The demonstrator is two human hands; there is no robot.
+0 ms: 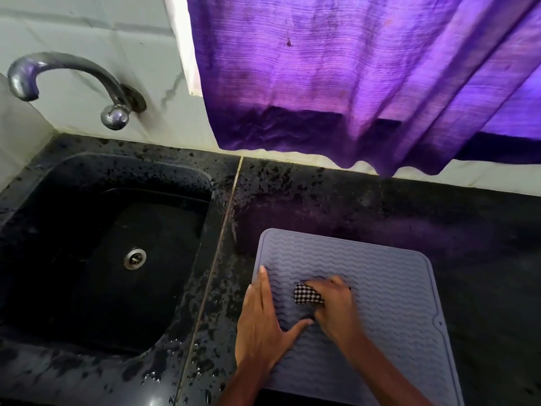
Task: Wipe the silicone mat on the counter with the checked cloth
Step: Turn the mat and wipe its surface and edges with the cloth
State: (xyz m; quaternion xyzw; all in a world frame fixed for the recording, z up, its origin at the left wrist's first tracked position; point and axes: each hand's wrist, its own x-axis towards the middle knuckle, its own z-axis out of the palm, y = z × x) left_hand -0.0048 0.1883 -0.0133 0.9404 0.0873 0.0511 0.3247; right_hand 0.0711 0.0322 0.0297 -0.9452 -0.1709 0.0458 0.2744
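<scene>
**Inspector:** Nearest first. The left hand (259, 323) lies flat on the near left part of the mat (389, 303), fingers straight and together, thumb spread, pinning it. The right hand (333, 306) presses the bunched checked cloth (307, 293) onto the ridges, fingers curled over it.

**Clerk:** Which step?

**Inspector:** Wiping, I judge, with the cloth left of centre. The next move calls for strokes along the wavy ridges toward the far and right areas, the left hand holding against slip.

**Clerk:** Anything unclear?

**Inspector:** The mat's near edge runs out of frame and the right hand is blurred. Most of the cloth is covered. Any dirt on the mat is indistinguishable. Beyond, the wet tabletop (380, 206), sink (187, 177), tap (70, 65) and curtain (351, 77).
</scene>
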